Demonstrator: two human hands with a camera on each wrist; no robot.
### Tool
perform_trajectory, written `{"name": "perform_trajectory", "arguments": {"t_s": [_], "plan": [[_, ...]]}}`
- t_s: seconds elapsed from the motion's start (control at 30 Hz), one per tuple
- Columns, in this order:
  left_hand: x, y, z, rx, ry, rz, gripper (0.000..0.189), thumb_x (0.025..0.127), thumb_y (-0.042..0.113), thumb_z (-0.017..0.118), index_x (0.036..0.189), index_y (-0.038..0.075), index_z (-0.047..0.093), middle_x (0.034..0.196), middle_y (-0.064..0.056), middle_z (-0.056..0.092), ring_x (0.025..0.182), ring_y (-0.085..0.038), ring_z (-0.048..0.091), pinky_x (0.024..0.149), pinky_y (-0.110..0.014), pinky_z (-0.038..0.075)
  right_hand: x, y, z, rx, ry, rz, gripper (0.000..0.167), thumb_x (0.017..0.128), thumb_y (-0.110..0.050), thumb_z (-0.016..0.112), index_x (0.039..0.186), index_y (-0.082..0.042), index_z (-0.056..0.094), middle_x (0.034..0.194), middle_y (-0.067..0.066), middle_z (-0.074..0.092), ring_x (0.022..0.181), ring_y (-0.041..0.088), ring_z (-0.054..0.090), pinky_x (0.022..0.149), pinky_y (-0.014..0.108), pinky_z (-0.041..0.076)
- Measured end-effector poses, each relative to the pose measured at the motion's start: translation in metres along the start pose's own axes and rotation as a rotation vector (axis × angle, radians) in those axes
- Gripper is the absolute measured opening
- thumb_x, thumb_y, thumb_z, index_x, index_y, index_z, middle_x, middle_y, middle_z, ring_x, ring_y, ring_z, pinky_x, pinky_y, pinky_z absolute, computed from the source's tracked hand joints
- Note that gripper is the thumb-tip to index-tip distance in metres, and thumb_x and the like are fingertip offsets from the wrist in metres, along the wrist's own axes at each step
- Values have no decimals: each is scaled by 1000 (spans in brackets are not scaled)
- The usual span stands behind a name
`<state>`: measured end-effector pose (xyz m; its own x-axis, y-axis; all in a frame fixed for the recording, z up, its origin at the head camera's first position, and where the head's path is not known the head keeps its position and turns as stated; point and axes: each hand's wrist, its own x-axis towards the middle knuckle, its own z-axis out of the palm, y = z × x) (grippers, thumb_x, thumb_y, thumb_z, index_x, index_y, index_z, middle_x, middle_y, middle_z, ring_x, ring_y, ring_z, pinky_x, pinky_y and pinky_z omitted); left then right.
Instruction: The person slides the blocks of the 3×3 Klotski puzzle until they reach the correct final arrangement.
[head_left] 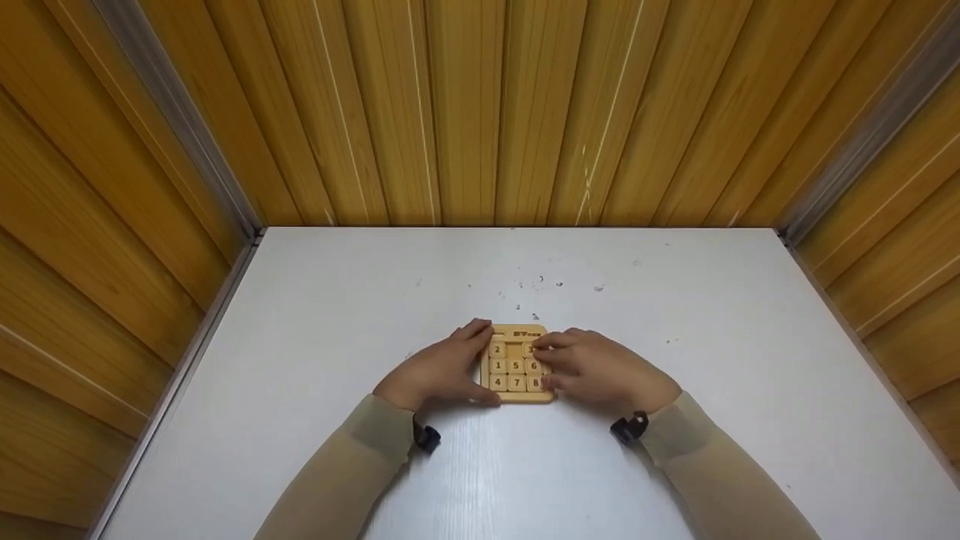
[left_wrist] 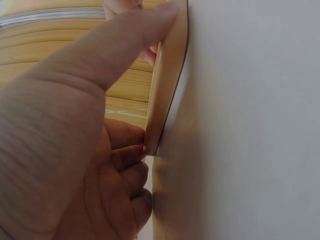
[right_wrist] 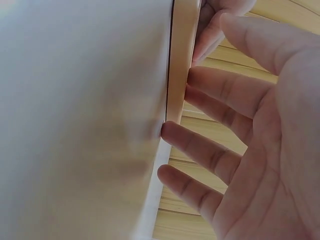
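A wooden number sliding puzzle [head_left: 525, 399] lies flat on the white table, between both hands. Its rows read 2, gap, 3; then 1, 5, 6; then 4, 7, 8. My left hand [head_left: 444, 369] grips the left side of the frame, thumb at the near corner and fingers toward the far one. In the left wrist view the thumb presses on the board's edge [left_wrist: 167, 75]. Fingertips of my right hand [head_left: 604, 367] rest on the 3 tile [head_left: 529, 349] and partly cover it. From the right wrist, extended fingers [right_wrist: 220, 90] show at the board's side.
The white table [head_left: 337, 285] reaches around the puzzle on all sides, with small dark scuff marks [head_left: 559, 284] beyond it. Yellow wood-patterned panels [head_left: 465, 112] stand behind and at both sides. A dark band [head_left: 630, 427] is on each wrist.
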<state>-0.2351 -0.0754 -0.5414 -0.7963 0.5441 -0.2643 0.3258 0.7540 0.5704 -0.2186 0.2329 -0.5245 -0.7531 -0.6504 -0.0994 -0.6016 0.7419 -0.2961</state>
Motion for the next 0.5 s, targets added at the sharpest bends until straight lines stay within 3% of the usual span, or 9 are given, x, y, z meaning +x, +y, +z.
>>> {"name": "perform_trajectory", "arguments": {"t_s": [0.5], "plan": [[0,-2,1,-16,1,17,132,85,59,96,183,17,19,194,4,11,179,-23,16,145,-47,27,-1,2,-1,7,23,-19,48,114,-37,66,157,-16,70,166,0,64,156,32,60,134,56,45]]}}
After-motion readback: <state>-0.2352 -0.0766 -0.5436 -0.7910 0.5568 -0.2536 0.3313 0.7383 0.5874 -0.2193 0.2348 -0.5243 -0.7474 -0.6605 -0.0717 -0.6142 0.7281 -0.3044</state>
